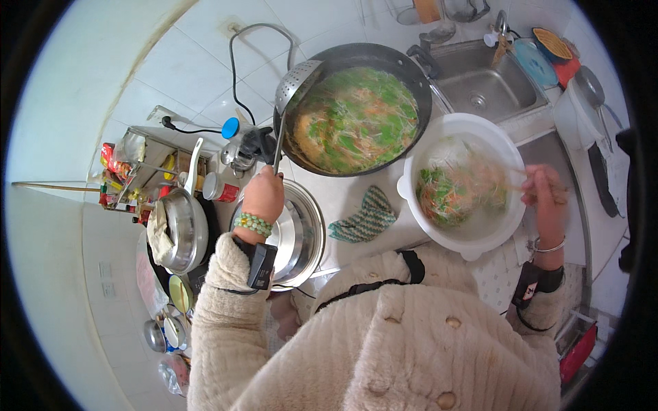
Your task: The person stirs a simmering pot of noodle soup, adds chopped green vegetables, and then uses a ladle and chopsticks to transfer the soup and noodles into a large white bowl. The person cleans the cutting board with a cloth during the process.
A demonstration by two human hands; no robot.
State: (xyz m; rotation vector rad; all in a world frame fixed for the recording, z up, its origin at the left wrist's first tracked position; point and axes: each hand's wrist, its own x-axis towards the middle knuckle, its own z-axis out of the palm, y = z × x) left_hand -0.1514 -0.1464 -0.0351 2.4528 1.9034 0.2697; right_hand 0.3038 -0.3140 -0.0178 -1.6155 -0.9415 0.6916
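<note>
Cream padded jacket [384, 342] up close, both arms reaching out! Left hand [262, 195]: fingers clasped round the handle of a metal skimmer [296, 82], its perforated bowl over the left rim of the black wok [419, 82], full of green and orange shreds [363, 116]. Right hand [545, 192], blurred, fingers gripping thin chopsticks [514, 169] at the right side of the white basin [426, 154], where shredded vegetables [445, 202] lie. Between them, a striped cloth [367, 218] rests on the surface [329, 190].
</note>
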